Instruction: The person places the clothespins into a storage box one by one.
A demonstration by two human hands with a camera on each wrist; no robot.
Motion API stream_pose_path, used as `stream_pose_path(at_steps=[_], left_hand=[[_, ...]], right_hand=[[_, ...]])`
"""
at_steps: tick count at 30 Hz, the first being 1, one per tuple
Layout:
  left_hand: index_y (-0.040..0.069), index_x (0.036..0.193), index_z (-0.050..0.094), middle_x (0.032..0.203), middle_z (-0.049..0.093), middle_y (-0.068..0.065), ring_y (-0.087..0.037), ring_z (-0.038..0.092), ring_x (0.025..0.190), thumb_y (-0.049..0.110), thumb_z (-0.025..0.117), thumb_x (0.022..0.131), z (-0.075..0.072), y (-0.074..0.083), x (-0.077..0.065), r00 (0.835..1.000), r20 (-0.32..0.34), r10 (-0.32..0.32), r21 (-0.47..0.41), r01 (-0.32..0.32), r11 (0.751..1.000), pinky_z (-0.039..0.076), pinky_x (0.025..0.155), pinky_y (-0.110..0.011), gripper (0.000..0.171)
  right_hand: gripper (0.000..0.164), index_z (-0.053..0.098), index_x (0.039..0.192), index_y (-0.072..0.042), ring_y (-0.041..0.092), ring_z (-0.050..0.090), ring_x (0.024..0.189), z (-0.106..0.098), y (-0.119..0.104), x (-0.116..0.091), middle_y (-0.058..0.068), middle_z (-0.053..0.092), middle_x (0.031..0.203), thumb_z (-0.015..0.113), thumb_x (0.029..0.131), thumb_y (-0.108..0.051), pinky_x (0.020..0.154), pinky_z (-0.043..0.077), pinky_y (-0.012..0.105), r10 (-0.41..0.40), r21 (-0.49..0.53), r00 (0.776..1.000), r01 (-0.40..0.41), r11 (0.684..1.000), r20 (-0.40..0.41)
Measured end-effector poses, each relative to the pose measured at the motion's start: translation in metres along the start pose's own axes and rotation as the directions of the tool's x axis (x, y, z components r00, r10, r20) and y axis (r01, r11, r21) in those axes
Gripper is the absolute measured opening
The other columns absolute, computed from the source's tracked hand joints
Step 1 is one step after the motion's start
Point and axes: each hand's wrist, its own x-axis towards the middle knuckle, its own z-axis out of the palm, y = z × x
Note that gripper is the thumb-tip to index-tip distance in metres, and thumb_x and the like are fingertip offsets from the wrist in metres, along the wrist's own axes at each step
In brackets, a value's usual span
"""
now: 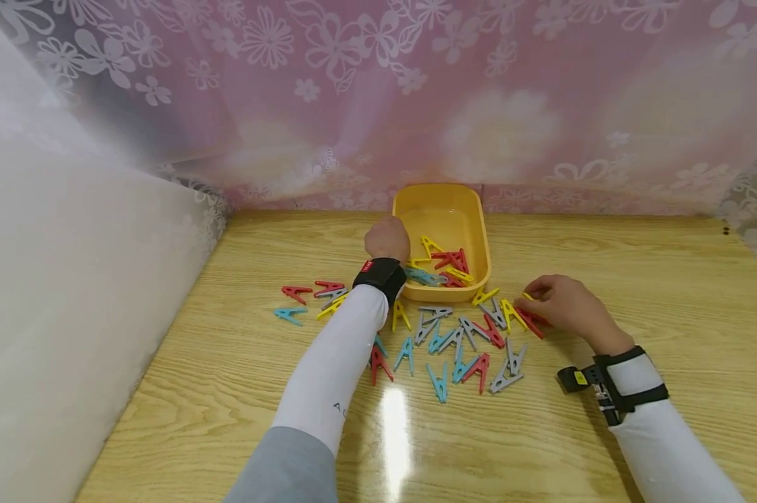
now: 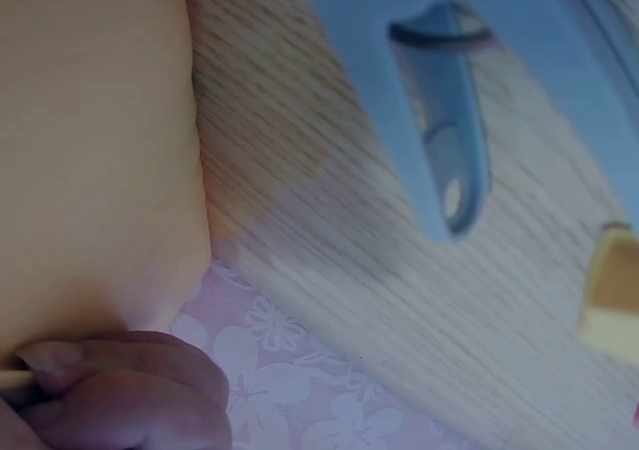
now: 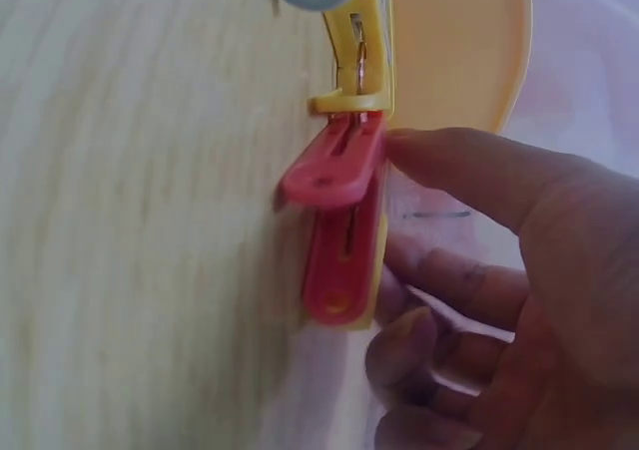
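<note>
My left hand (image 1: 388,239) grips the left rim of a yellow bin (image 1: 485,244), its fingers curled; the left wrist view shows these fingers (image 2: 130,390) against the bin's wall (image 2: 90,151). Close to that camera looms a light-blue clothespin (image 2: 449,101). Right of the bin, my right hand (image 1: 570,307) is down at a red clothespin (image 1: 530,321). In the right wrist view its thumb (image 3: 449,161) touches the red clothespin (image 3: 339,260), other fingers bent beside it. A yellow piece shows behind the red one; I cannot tell whether the fingers pinch either.
Several red, yellow and blue clothespins (image 1: 425,275) lie inside the bin. Many more, grey ones (image 1: 507,377) among them, are scattered on the wooden table (image 1: 227,391) before it. A pink flowered curtain (image 1: 353,105) hangs behind, and a white sheet (image 1: 70,279) stands at left.
</note>
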Motion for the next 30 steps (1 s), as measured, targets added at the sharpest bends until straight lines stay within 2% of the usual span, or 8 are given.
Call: stream_pose_path(at_steps=[10, 15, 21, 26, 30], left_hand=[[0.011, 0.103, 0.070, 0.089, 0.069, -0.003, -0.017, 0.066, 0.077, 0.026, 0.047, 0.101, -0.002, 0.000, -0.002, 1.000, 0.002, -0.001, 0.003, 0.001, 1.000, 0.053, 0.060, -0.031, 0.028], [0.011, 0.102, 0.070, 0.089, 0.069, -0.002, -0.017, 0.066, 0.077, 0.027, 0.048, 0.101, -0.003, 0.001, -0.002, 1.000, 0.003, -0.003, 0.004, 0.003, 1.000, 0.053, 0.060, -0.031, 0.027], [0.011, 0.102, 0.070, 0.091, 0.069, -0.003, -0.017, 0.066, 0.078, 0.025, 0.047, 0.101, -0.004, 0.000, -0.003, 1.000, 0.000, -0.004, -0.007, 0.004, 1.000, 0.053, 0.061, -0.031, 0.028], [0.012, 0.103, 0.071, 0.093, 0.069, -0.002, -0.017, 0.066, 0.079, 0.025, 0.047, 0.101, -0.005, 0.001, -0.004, 1.000, 0.015, -0.008, -0.002, 0.008, 1.000, 0.053, 0.062, -0.031, 0.027], [0.012, 0.102, 0.071, 0.092, 0.069, -0.002, -0.016, 0.066, 0.079, 0.026, 0.047, 0.101, -0.005, 0.002, -0.005, 1.000, 0.013, -0.007, 0.002, 0.007, 1.000, 0.053, 0.061, -0.031, 0.027]], right_hand=[[0.056, 0.063, 0.107, 0.006, 0.026, 0.060, 0.079, -0.003, -0.011, -0.003, 0.019, 0.064, 0.098, 0.065, 0.086, -0.046, 0.060, 0.048, 0.040, 0.070, -0.095, 0.997, -0.071, 0.993, -0.021], [0.062, 0.062, 0.110, 0.008, 0.027, 0.060, 0.080, -0.002, -0.010, -0.004, 0.022, 0.064, 0.101, 0.065, 0.086, -0.049, 0.060, 0.049, 0.040, 0.083, -0.114, 0.996, -0.086, 0.990, -0.032], [0.059, 0.061, 0.112, 0.008, 0.030, 0.060, 0.083, -0.002, -0.010, -0.004, 0.024, 0.063, 0.104, 0.066, 0.086, -0.044, 0.062, 0.049, 0.043, 0.071, -0.125, 0.996, -0.076, 0.989, -0.049], [0.060, 0.060, 0.116, 0.006, 0.034, 0.061, 0.086, -0.006, -0.006, -0.005, 0.024, 0.063, 0.105, 0.061, 0.089, -0.047, 0.061, 0.048, 0.044, 0.047, -0.095, 0.991, -0.059, 0.994, -0.127], [0.061, 0.060, 0.117, 0.005, 0.036, 0.061, 0.083, -0.015, -0.013, -0.003, 0.026, 0.062, 0.108, 0.055, 0.093, -0.050, 0.054, 0.050, 0.043, -0.028, -0.098, 0.965, 0.002, 0.995, -0.259]])
